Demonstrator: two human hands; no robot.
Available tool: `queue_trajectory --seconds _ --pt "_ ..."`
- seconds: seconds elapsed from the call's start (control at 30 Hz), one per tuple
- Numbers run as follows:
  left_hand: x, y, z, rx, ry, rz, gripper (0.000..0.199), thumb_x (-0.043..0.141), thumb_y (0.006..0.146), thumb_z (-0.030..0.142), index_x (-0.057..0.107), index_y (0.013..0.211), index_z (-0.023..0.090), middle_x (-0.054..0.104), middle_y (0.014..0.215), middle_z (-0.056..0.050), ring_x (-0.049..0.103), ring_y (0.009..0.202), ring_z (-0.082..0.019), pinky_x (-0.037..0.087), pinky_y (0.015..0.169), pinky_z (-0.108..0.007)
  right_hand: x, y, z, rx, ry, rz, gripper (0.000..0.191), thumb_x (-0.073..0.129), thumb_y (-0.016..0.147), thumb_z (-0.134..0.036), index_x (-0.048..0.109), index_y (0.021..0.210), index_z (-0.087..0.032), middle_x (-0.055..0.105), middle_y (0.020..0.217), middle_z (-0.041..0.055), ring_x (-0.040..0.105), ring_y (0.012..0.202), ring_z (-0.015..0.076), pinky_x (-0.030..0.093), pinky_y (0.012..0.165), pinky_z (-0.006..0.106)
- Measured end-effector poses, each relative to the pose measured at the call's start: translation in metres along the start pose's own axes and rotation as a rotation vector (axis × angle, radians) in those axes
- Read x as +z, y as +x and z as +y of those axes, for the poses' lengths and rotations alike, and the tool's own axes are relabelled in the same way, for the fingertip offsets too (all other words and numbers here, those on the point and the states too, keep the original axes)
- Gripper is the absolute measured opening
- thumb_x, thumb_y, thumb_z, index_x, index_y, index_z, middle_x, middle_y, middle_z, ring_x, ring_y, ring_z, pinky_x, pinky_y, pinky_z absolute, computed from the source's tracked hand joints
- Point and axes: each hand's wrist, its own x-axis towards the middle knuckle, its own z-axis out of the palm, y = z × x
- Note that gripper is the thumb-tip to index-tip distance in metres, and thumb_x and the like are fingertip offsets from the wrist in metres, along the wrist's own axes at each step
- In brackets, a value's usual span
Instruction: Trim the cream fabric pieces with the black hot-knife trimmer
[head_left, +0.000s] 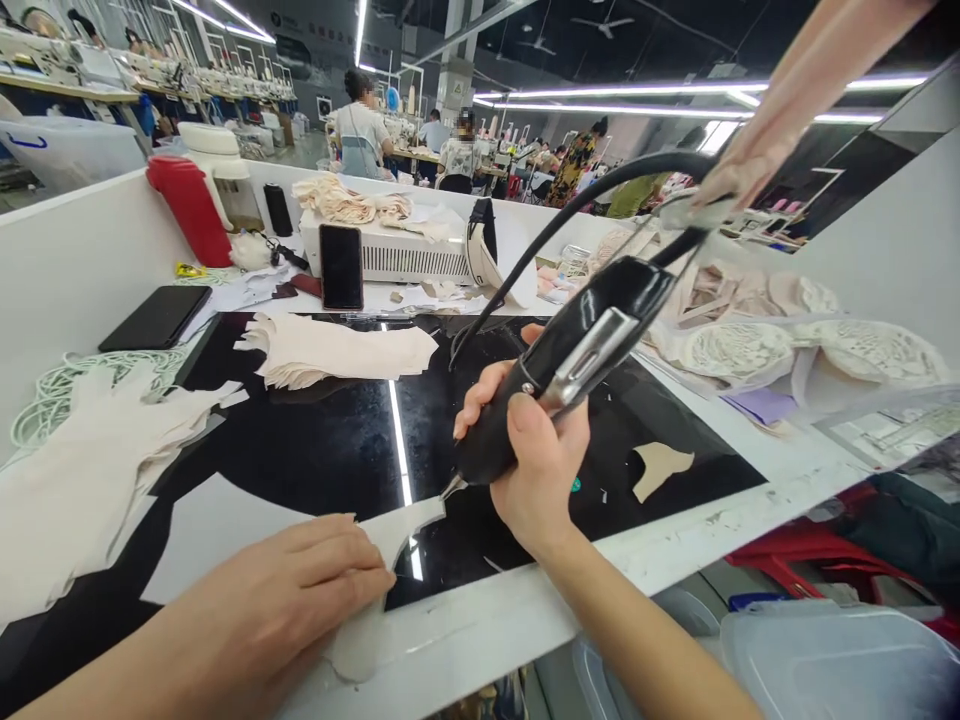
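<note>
My right hand (544, 470) is wrapped round a black corded hand tool (570, 350) with a thin metal tip and a silver lever. The tip points down at the end of a pale fabric piece (401, 525). My left hand (300, 590) lies flat on this piece near the front edge, fingers stretched and pressed down, hiding part of it. A white sheet (225, 530) shows beyond that hand. At the upper right, another person's hand (724, 195) is at the tool's cord; its grip is blurred.
A shiny black board (315, 450) covers the white table. Stacked cream fabric pieces (337, 350) lie at its back, more pieces (82, 480) at left. A cream scrap (660, 468) lies right. A phone (341, 268), red flask (191, 210) and bagged lace cups (735, 350) stand around.
</note>
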Motion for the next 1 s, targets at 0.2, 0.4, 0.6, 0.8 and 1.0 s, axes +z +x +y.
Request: queue_trajectory --seconds 0.2,0.4,0.6,0.8,1.0 --pt "0.021 0.019 -0.013 0.024 0.111 0.027 0.034 0.039 0.109 0.009 0.067 0.128 0.018 0.074 0.114 -0.005 0.069 0.106 -0.019 0.048 0.117 -0.039 -0.001 -0.003 0.008 -0.002 -0.042 -0.022 0.032 0.076 0.093 -0.042 0.052 0.107 -0.028 0.064 0.082 -0.0069 0.057 0.058 0.009 0.052 0.054 0.025" --pt "0.049 0.031 -0.023 0.066 0.273 0.037 0.03 0.042 0.111 0.018 0.068 0.126 0.013 0.07 0.101 -0.007 0.068 0.097 -0.024 0.053 0.105 -0.046 -0.003 -0.003 0.008 -0.003 -0.02 -0.037 0.025 0.072 0.097 -0.036 0.05 0.108 -0.028 0.065 0.083 -0.0074 0.048 0.049 0.0056 0.045 0.046 0.021" --pt "0.054 0.026 -0.029 0.061 0.294 0.021 0.035 0.037 0.114 0.024 0.066 0.132 0.015 0.07 0.102 -0.005 0.068 0.097 -0.023 0.05 0.105 -0.046 -0.001 -0.004 0.01 0.014 -0.037 -0.035 0.031 0.074 0.095 -0.043 0.049 0.105 -0.027 0.062 0.078 -0.0058 0.05 0.055 0.009 0.046 0.051 0.024" --pt "0.053 0.026 -0.029 0.058 0.299 0.028 0.035 0.037 0.115 0.025 0.065 0.134 0.015 0.072 0.105 -0.004 0.069 0.1 -0.023 0.048 0.106 -0.045 -0.001 -0.004 0.01 0.005 -0.05 -0.04 0.03 0.075 0.094 -0.04 0.051 0.106 -0.027 0.063 0.084 -0.0051 0.052 0.06 0.0095 0.047 0.054 0.025" --pt "0.048 0.027 -0.025 0.037 0.314 0.043 0.036 0.034 0.114 0.022 0.066 0.129 0.013 0.071 0.105 -0.008 0.069 0.101 -0.023 0.05 0.101 -0.043 -0.001 -0.004 0.01 -0.005 -0.072 -0.022 0.033 0.076 0.093 -0.044 0.05 0.107 -0.028 0.063 0.083 -0.0052 0.054 0.06 0.0104 0.049 0.054 0.026"
